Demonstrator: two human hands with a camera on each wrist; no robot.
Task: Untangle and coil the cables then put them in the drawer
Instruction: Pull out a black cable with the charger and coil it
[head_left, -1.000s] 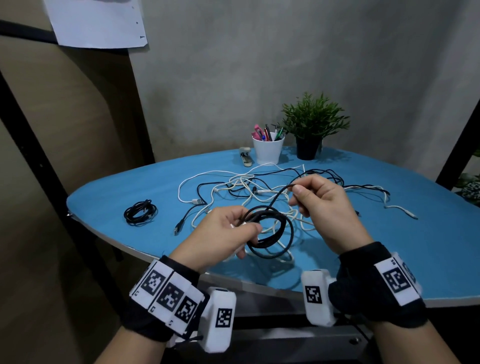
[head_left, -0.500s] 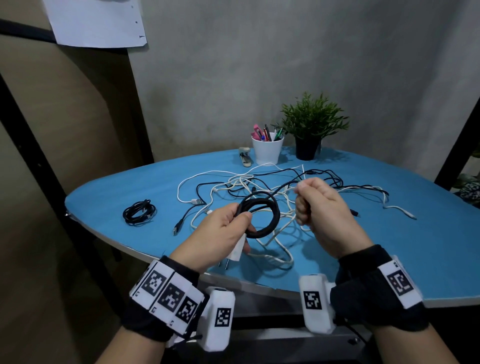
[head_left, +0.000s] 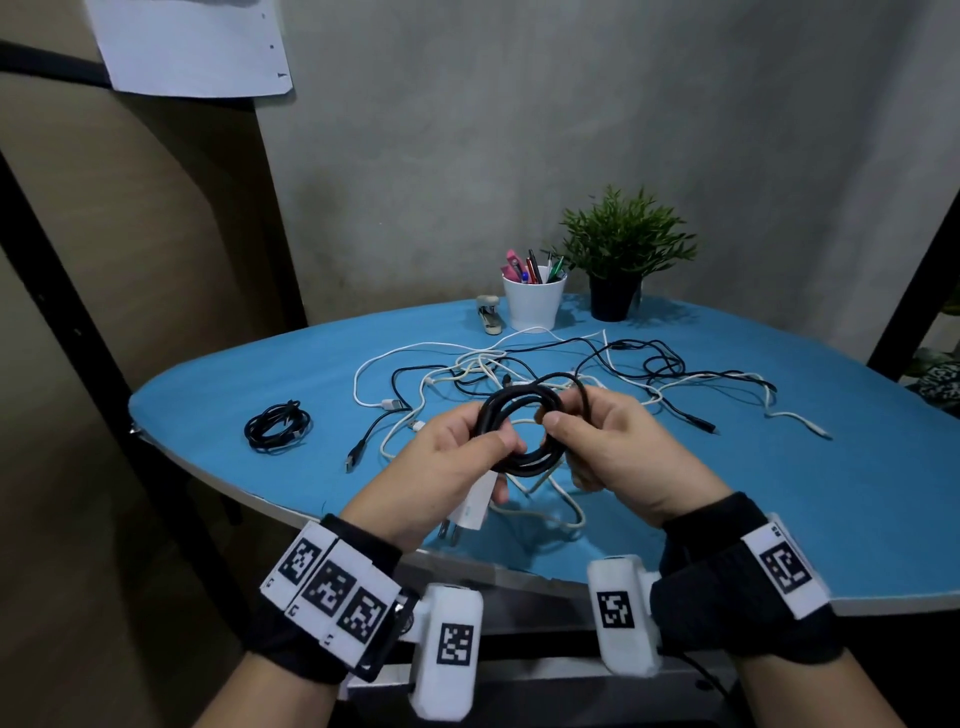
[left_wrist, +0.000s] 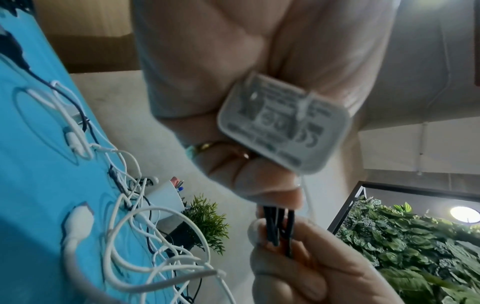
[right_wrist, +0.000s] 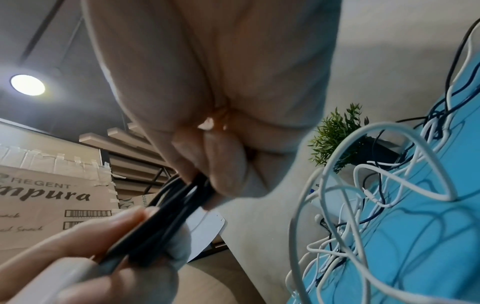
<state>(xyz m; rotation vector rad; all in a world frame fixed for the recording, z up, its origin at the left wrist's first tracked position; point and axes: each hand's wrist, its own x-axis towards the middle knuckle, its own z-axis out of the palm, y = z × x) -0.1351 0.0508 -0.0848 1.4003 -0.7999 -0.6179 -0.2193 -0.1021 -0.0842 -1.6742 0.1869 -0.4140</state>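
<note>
Where cables (head_left: 524, 374) sprawl, blue table (head_left: 260, 384).

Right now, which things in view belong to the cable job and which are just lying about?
Job:
- black coil, held by left hand and right hand
- white charger plug, also in the left hand
- tangled cables
- finished black coil

Lying about:
- pen cup
- potted plant
- stapler

Black wrist wraps (head_left: 737, 587) bear white square-coded tags; white camera blocks (head_left: 447, 649) sit lower centre; gold ring (left_wrist: 221, 147) on one finger.
</note>
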